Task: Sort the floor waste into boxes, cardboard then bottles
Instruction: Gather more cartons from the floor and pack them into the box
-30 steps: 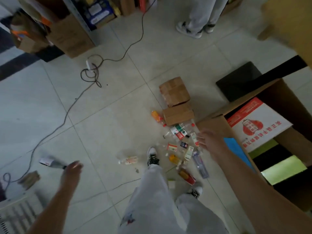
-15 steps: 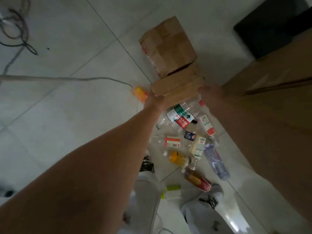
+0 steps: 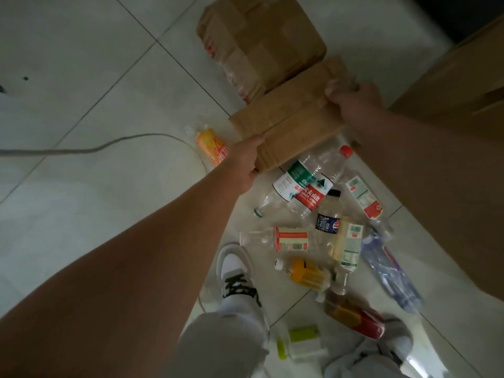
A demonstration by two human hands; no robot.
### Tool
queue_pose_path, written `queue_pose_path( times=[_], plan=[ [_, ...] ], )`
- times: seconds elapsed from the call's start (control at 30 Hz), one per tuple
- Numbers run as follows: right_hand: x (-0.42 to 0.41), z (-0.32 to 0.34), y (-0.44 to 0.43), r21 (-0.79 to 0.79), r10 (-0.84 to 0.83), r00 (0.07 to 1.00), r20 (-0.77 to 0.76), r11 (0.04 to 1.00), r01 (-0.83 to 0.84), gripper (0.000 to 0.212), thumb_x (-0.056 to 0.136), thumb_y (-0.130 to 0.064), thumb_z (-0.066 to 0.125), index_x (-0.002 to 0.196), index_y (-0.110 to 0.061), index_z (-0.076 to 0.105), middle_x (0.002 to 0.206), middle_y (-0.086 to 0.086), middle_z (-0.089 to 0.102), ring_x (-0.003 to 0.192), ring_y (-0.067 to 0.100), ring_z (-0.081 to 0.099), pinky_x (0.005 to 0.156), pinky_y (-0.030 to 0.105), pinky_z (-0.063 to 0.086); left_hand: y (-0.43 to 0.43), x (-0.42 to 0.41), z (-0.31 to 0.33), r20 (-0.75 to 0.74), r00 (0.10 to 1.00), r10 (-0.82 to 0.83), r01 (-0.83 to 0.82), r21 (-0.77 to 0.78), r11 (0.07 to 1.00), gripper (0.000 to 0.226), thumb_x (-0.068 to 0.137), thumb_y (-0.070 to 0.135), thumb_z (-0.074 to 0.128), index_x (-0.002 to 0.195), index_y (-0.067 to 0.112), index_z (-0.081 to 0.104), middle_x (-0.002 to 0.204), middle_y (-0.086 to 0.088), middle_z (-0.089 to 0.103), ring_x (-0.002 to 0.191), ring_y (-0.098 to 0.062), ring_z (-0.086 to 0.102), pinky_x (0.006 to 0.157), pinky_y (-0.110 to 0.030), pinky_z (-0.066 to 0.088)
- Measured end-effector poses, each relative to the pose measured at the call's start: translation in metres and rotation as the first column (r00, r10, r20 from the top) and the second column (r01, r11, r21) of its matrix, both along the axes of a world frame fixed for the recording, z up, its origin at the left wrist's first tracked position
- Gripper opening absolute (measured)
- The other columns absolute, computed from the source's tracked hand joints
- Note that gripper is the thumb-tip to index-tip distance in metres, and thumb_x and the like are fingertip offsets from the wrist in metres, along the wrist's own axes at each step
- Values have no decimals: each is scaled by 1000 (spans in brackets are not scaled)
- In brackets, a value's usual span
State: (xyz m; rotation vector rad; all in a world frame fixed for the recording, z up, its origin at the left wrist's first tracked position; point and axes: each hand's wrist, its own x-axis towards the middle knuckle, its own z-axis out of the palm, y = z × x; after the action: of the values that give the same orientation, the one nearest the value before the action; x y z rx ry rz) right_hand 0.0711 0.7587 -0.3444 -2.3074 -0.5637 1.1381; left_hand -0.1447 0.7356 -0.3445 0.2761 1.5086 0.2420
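Observation:
A flattened brown cardboard piece [image 3: 290,124] lies tilted over the floor. My left hand [image 3: 244,159] grips its near left corner and my right hand [image 3: 354,102] grips its far right edge. Behind it sits a second, larger taped cardboard piece [image 3: 259,39]. Just below the held cardboard several plastic bottles lie scattered: a clear one with a green and red label [image 3: 302,186], an orange one [image 3: 306,272], a red one [image 3: 354,315], a bluish one [image 3: 390,271]. Another orange bottle [image 3: 212,145] lies left of the cardboard.
A big brown cardboard box wall [image 3: 458,85] stands at the right. A grey cable [image 3: 81,150] runs across the tiled floor at left. My two shoes [image 3: 237,271] stand among the bottles, with a green-capped bottle [image 3: 300,342] between my legs.
I have bent lower, so the view is closer. Both hands, spread apart a second ago, now hold the near cardboard piece, and its right side looks raised.

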Motion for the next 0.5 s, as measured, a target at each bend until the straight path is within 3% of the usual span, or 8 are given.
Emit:
queue_pose_path(
  times=[0.1,0.2,0.3,0.43,0.5],
  plan=[
    [-5,48,-1,94,33,995,96,995,-42,62,77,-49,73,123,-10,61,119,3,64,103,18,63,88,32,53,-7,1,31,32,997,76,-76,3,997,15,91,30,64,94,21,52,103,-1,63,96,-16,60,95,-39,48],
    [-18,111,-19,154,13,995,104,988,-29,56,80,-52,68,120,-14,61,115,4,66,101,21,64,89,42,54,-19,-1,83,17,996,88,-88,-2,996,42,86,42,66,118,21,49,121,-3,60,112,-23,56,106,-50,37],
    [-35,194,-50,210,52,992,118,975,-76,44,86,-45,67,118,-15,60,113,3,66,100,18,63,84,34,53,-32,-3,156,30,986,167,-165,-48,985,69,78,57,67,133,21,45,124,-6,59,116,-30,55,108,-62,29],
    [-44,326,-99,232,141,987,78,960,-156,33,89,-40,65,110,-16,59,101,-3,65,91,13,61,76,30,52,-52,1,292,47,937,347,-339,-119,933,107,58,79,68,144,27,32,141,-13,47,128,-41,46,102,-75,27],
    [-44,394,-124,222,168,983,69,958,-179,29,90,-41,64,106,-19,56,95,-6,63,87,13,61,77,33,54,-62,8,370,24,910,413,-406,-148,902,108,60,81,66,145,27,28,143,-15,43,130,-43,43,102,-74,27]
  ],
)
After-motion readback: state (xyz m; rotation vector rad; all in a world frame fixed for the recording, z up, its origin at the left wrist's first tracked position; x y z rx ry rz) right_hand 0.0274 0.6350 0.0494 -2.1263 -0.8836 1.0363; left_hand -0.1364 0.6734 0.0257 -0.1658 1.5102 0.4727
